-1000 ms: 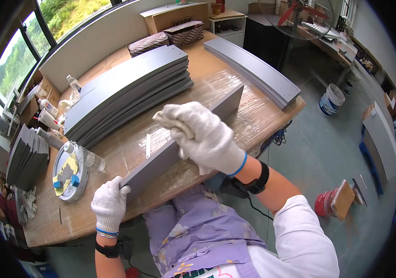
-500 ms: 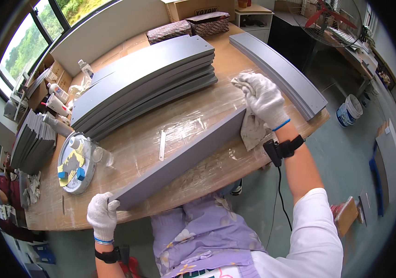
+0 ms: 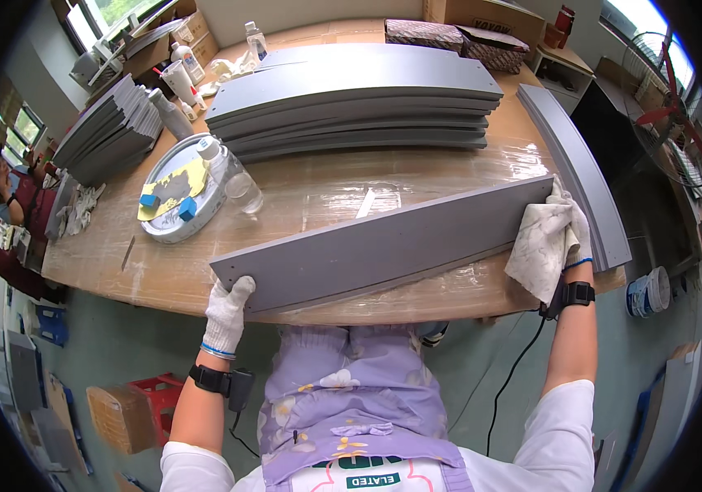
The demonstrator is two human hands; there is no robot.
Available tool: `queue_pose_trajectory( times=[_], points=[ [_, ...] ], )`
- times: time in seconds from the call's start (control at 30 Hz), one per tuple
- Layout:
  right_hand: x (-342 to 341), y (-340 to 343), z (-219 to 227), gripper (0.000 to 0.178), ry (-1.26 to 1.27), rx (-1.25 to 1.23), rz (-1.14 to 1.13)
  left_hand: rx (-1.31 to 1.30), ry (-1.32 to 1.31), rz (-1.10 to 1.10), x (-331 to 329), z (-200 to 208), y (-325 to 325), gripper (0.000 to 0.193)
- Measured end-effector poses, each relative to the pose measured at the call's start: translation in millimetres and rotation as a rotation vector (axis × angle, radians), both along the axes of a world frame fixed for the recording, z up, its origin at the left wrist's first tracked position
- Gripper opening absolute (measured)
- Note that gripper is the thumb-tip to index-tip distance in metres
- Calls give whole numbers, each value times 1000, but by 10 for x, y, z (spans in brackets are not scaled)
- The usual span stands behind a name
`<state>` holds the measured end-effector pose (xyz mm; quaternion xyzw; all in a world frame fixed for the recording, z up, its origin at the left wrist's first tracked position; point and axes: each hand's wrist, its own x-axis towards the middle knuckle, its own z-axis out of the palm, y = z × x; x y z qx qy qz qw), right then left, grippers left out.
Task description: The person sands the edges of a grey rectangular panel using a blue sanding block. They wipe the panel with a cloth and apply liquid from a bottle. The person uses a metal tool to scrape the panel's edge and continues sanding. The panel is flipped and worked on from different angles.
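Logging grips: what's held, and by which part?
Left hand: grey panel, by its left end. Right hand: cloth, at the panel's right end; exact grip hidden.

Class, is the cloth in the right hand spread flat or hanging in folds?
Hanging in folds: the cloth droops from the right hand, creased, its loose lower edge clear of the grey board.

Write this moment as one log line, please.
left hand: holds board by left end | right hand: holds cloth at right end | stacked boards: behind
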<state>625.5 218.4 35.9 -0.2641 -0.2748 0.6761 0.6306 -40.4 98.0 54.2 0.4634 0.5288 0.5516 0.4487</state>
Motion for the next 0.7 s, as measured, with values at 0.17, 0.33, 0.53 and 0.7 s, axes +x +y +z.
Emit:
queue_pose_trajectory(
  times=[0.17, 0.33, 0.53, 0.7],
  points=[
    [-260, -251, 315, 24, -284, -232, -116, -282, -190, 40, 126, 73, -208, 53],
    [-587, -536, 643, 33, -533, -75, -335, -483, -274, 1, 81, -32, -391, 52],
    [-1663, -782, 360, 57, -1928, -302, -242, -549, -942, 114, 244, -23, -658, 43],
    [-3836, -1256, 307, 66, -2166, 326, -150, -545, -1129, 67, 150, -291, -741, 50]
  ],
)
